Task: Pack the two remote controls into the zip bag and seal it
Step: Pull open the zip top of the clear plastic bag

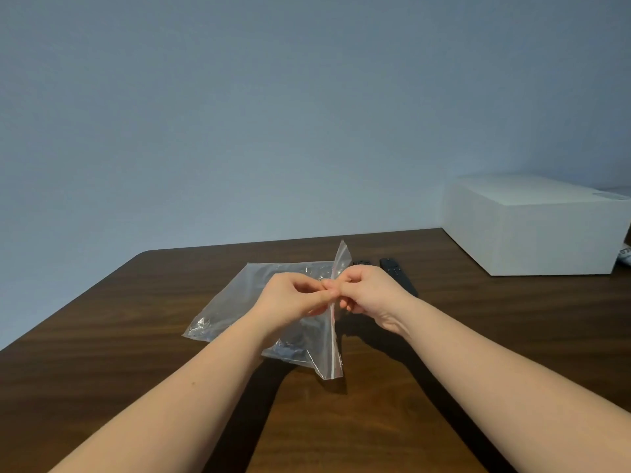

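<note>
A clear zip bag (239,302) lies on the dark wood table (136,387), roughly mid-surface, its closed bottom toward the left edge and its mouth end lifted up on the right. The zip strip w/ a thin red line (333,336) stands nearly upright, running from the near side to a raised corner toward the far edge.

Left hand (293,298) and right hand (368,291) meet at the strip, fingertips touching. Both pinch the bag's mouth edge btwn thumb and fingers, one hand on each side of the strip; remaining fingers curled in. Cannot tell if the zip is parted yet at the pinch point.

Two black remote controls sit on the table just beyond the right hand, toward the far edge, outside the bag. The right one (392,266) shows its button end, the rest hidden by the hand; of the left one (361,261) only a small tip shows. They lie near each other, approx. parallel.

A white box (532,230) stands at the far right corner, well apart from the bag.
</note>
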{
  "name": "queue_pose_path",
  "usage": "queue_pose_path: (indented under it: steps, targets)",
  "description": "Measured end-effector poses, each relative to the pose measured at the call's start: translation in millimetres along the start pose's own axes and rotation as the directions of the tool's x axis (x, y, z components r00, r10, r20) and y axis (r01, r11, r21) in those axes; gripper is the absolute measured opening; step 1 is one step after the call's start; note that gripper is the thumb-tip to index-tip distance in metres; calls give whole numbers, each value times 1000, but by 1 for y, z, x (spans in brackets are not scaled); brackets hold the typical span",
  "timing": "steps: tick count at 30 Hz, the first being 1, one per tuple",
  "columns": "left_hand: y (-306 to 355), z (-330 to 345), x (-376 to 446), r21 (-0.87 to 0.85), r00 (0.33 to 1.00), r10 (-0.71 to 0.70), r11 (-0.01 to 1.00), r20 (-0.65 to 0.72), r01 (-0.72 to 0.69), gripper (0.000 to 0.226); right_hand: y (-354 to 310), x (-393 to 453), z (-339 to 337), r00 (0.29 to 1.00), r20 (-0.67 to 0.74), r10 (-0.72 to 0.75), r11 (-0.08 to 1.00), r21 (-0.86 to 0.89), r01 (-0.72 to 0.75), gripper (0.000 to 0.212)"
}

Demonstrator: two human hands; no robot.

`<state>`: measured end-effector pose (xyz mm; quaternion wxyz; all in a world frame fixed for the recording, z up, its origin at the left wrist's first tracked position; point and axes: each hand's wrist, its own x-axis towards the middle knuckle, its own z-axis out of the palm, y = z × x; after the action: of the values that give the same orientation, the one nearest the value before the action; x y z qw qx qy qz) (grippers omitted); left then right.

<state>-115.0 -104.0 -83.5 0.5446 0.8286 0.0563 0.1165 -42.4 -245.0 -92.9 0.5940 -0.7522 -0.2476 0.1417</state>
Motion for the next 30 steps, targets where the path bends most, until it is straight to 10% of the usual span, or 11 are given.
queue_pose_path:
  steps: [9, 22, 30]
  targets:
    - [4, -3, -5, 50, 1000, 4, 999, 6, -4, 12, 10, -7, 10, 999, -3, -49, 978, 204, 48, 25]
    - [1, -20, 6, 390, 944, 134, 921, -300, -7, 8, 17, -3, -1, 987, -163, -2, 986, -167, -25, 23]
    - [3, -17, 8, 484, 972, 194, 868, -131, -109, 23, 23, 4, 1, 977, -192, 94, 876, -449, -173, 19]
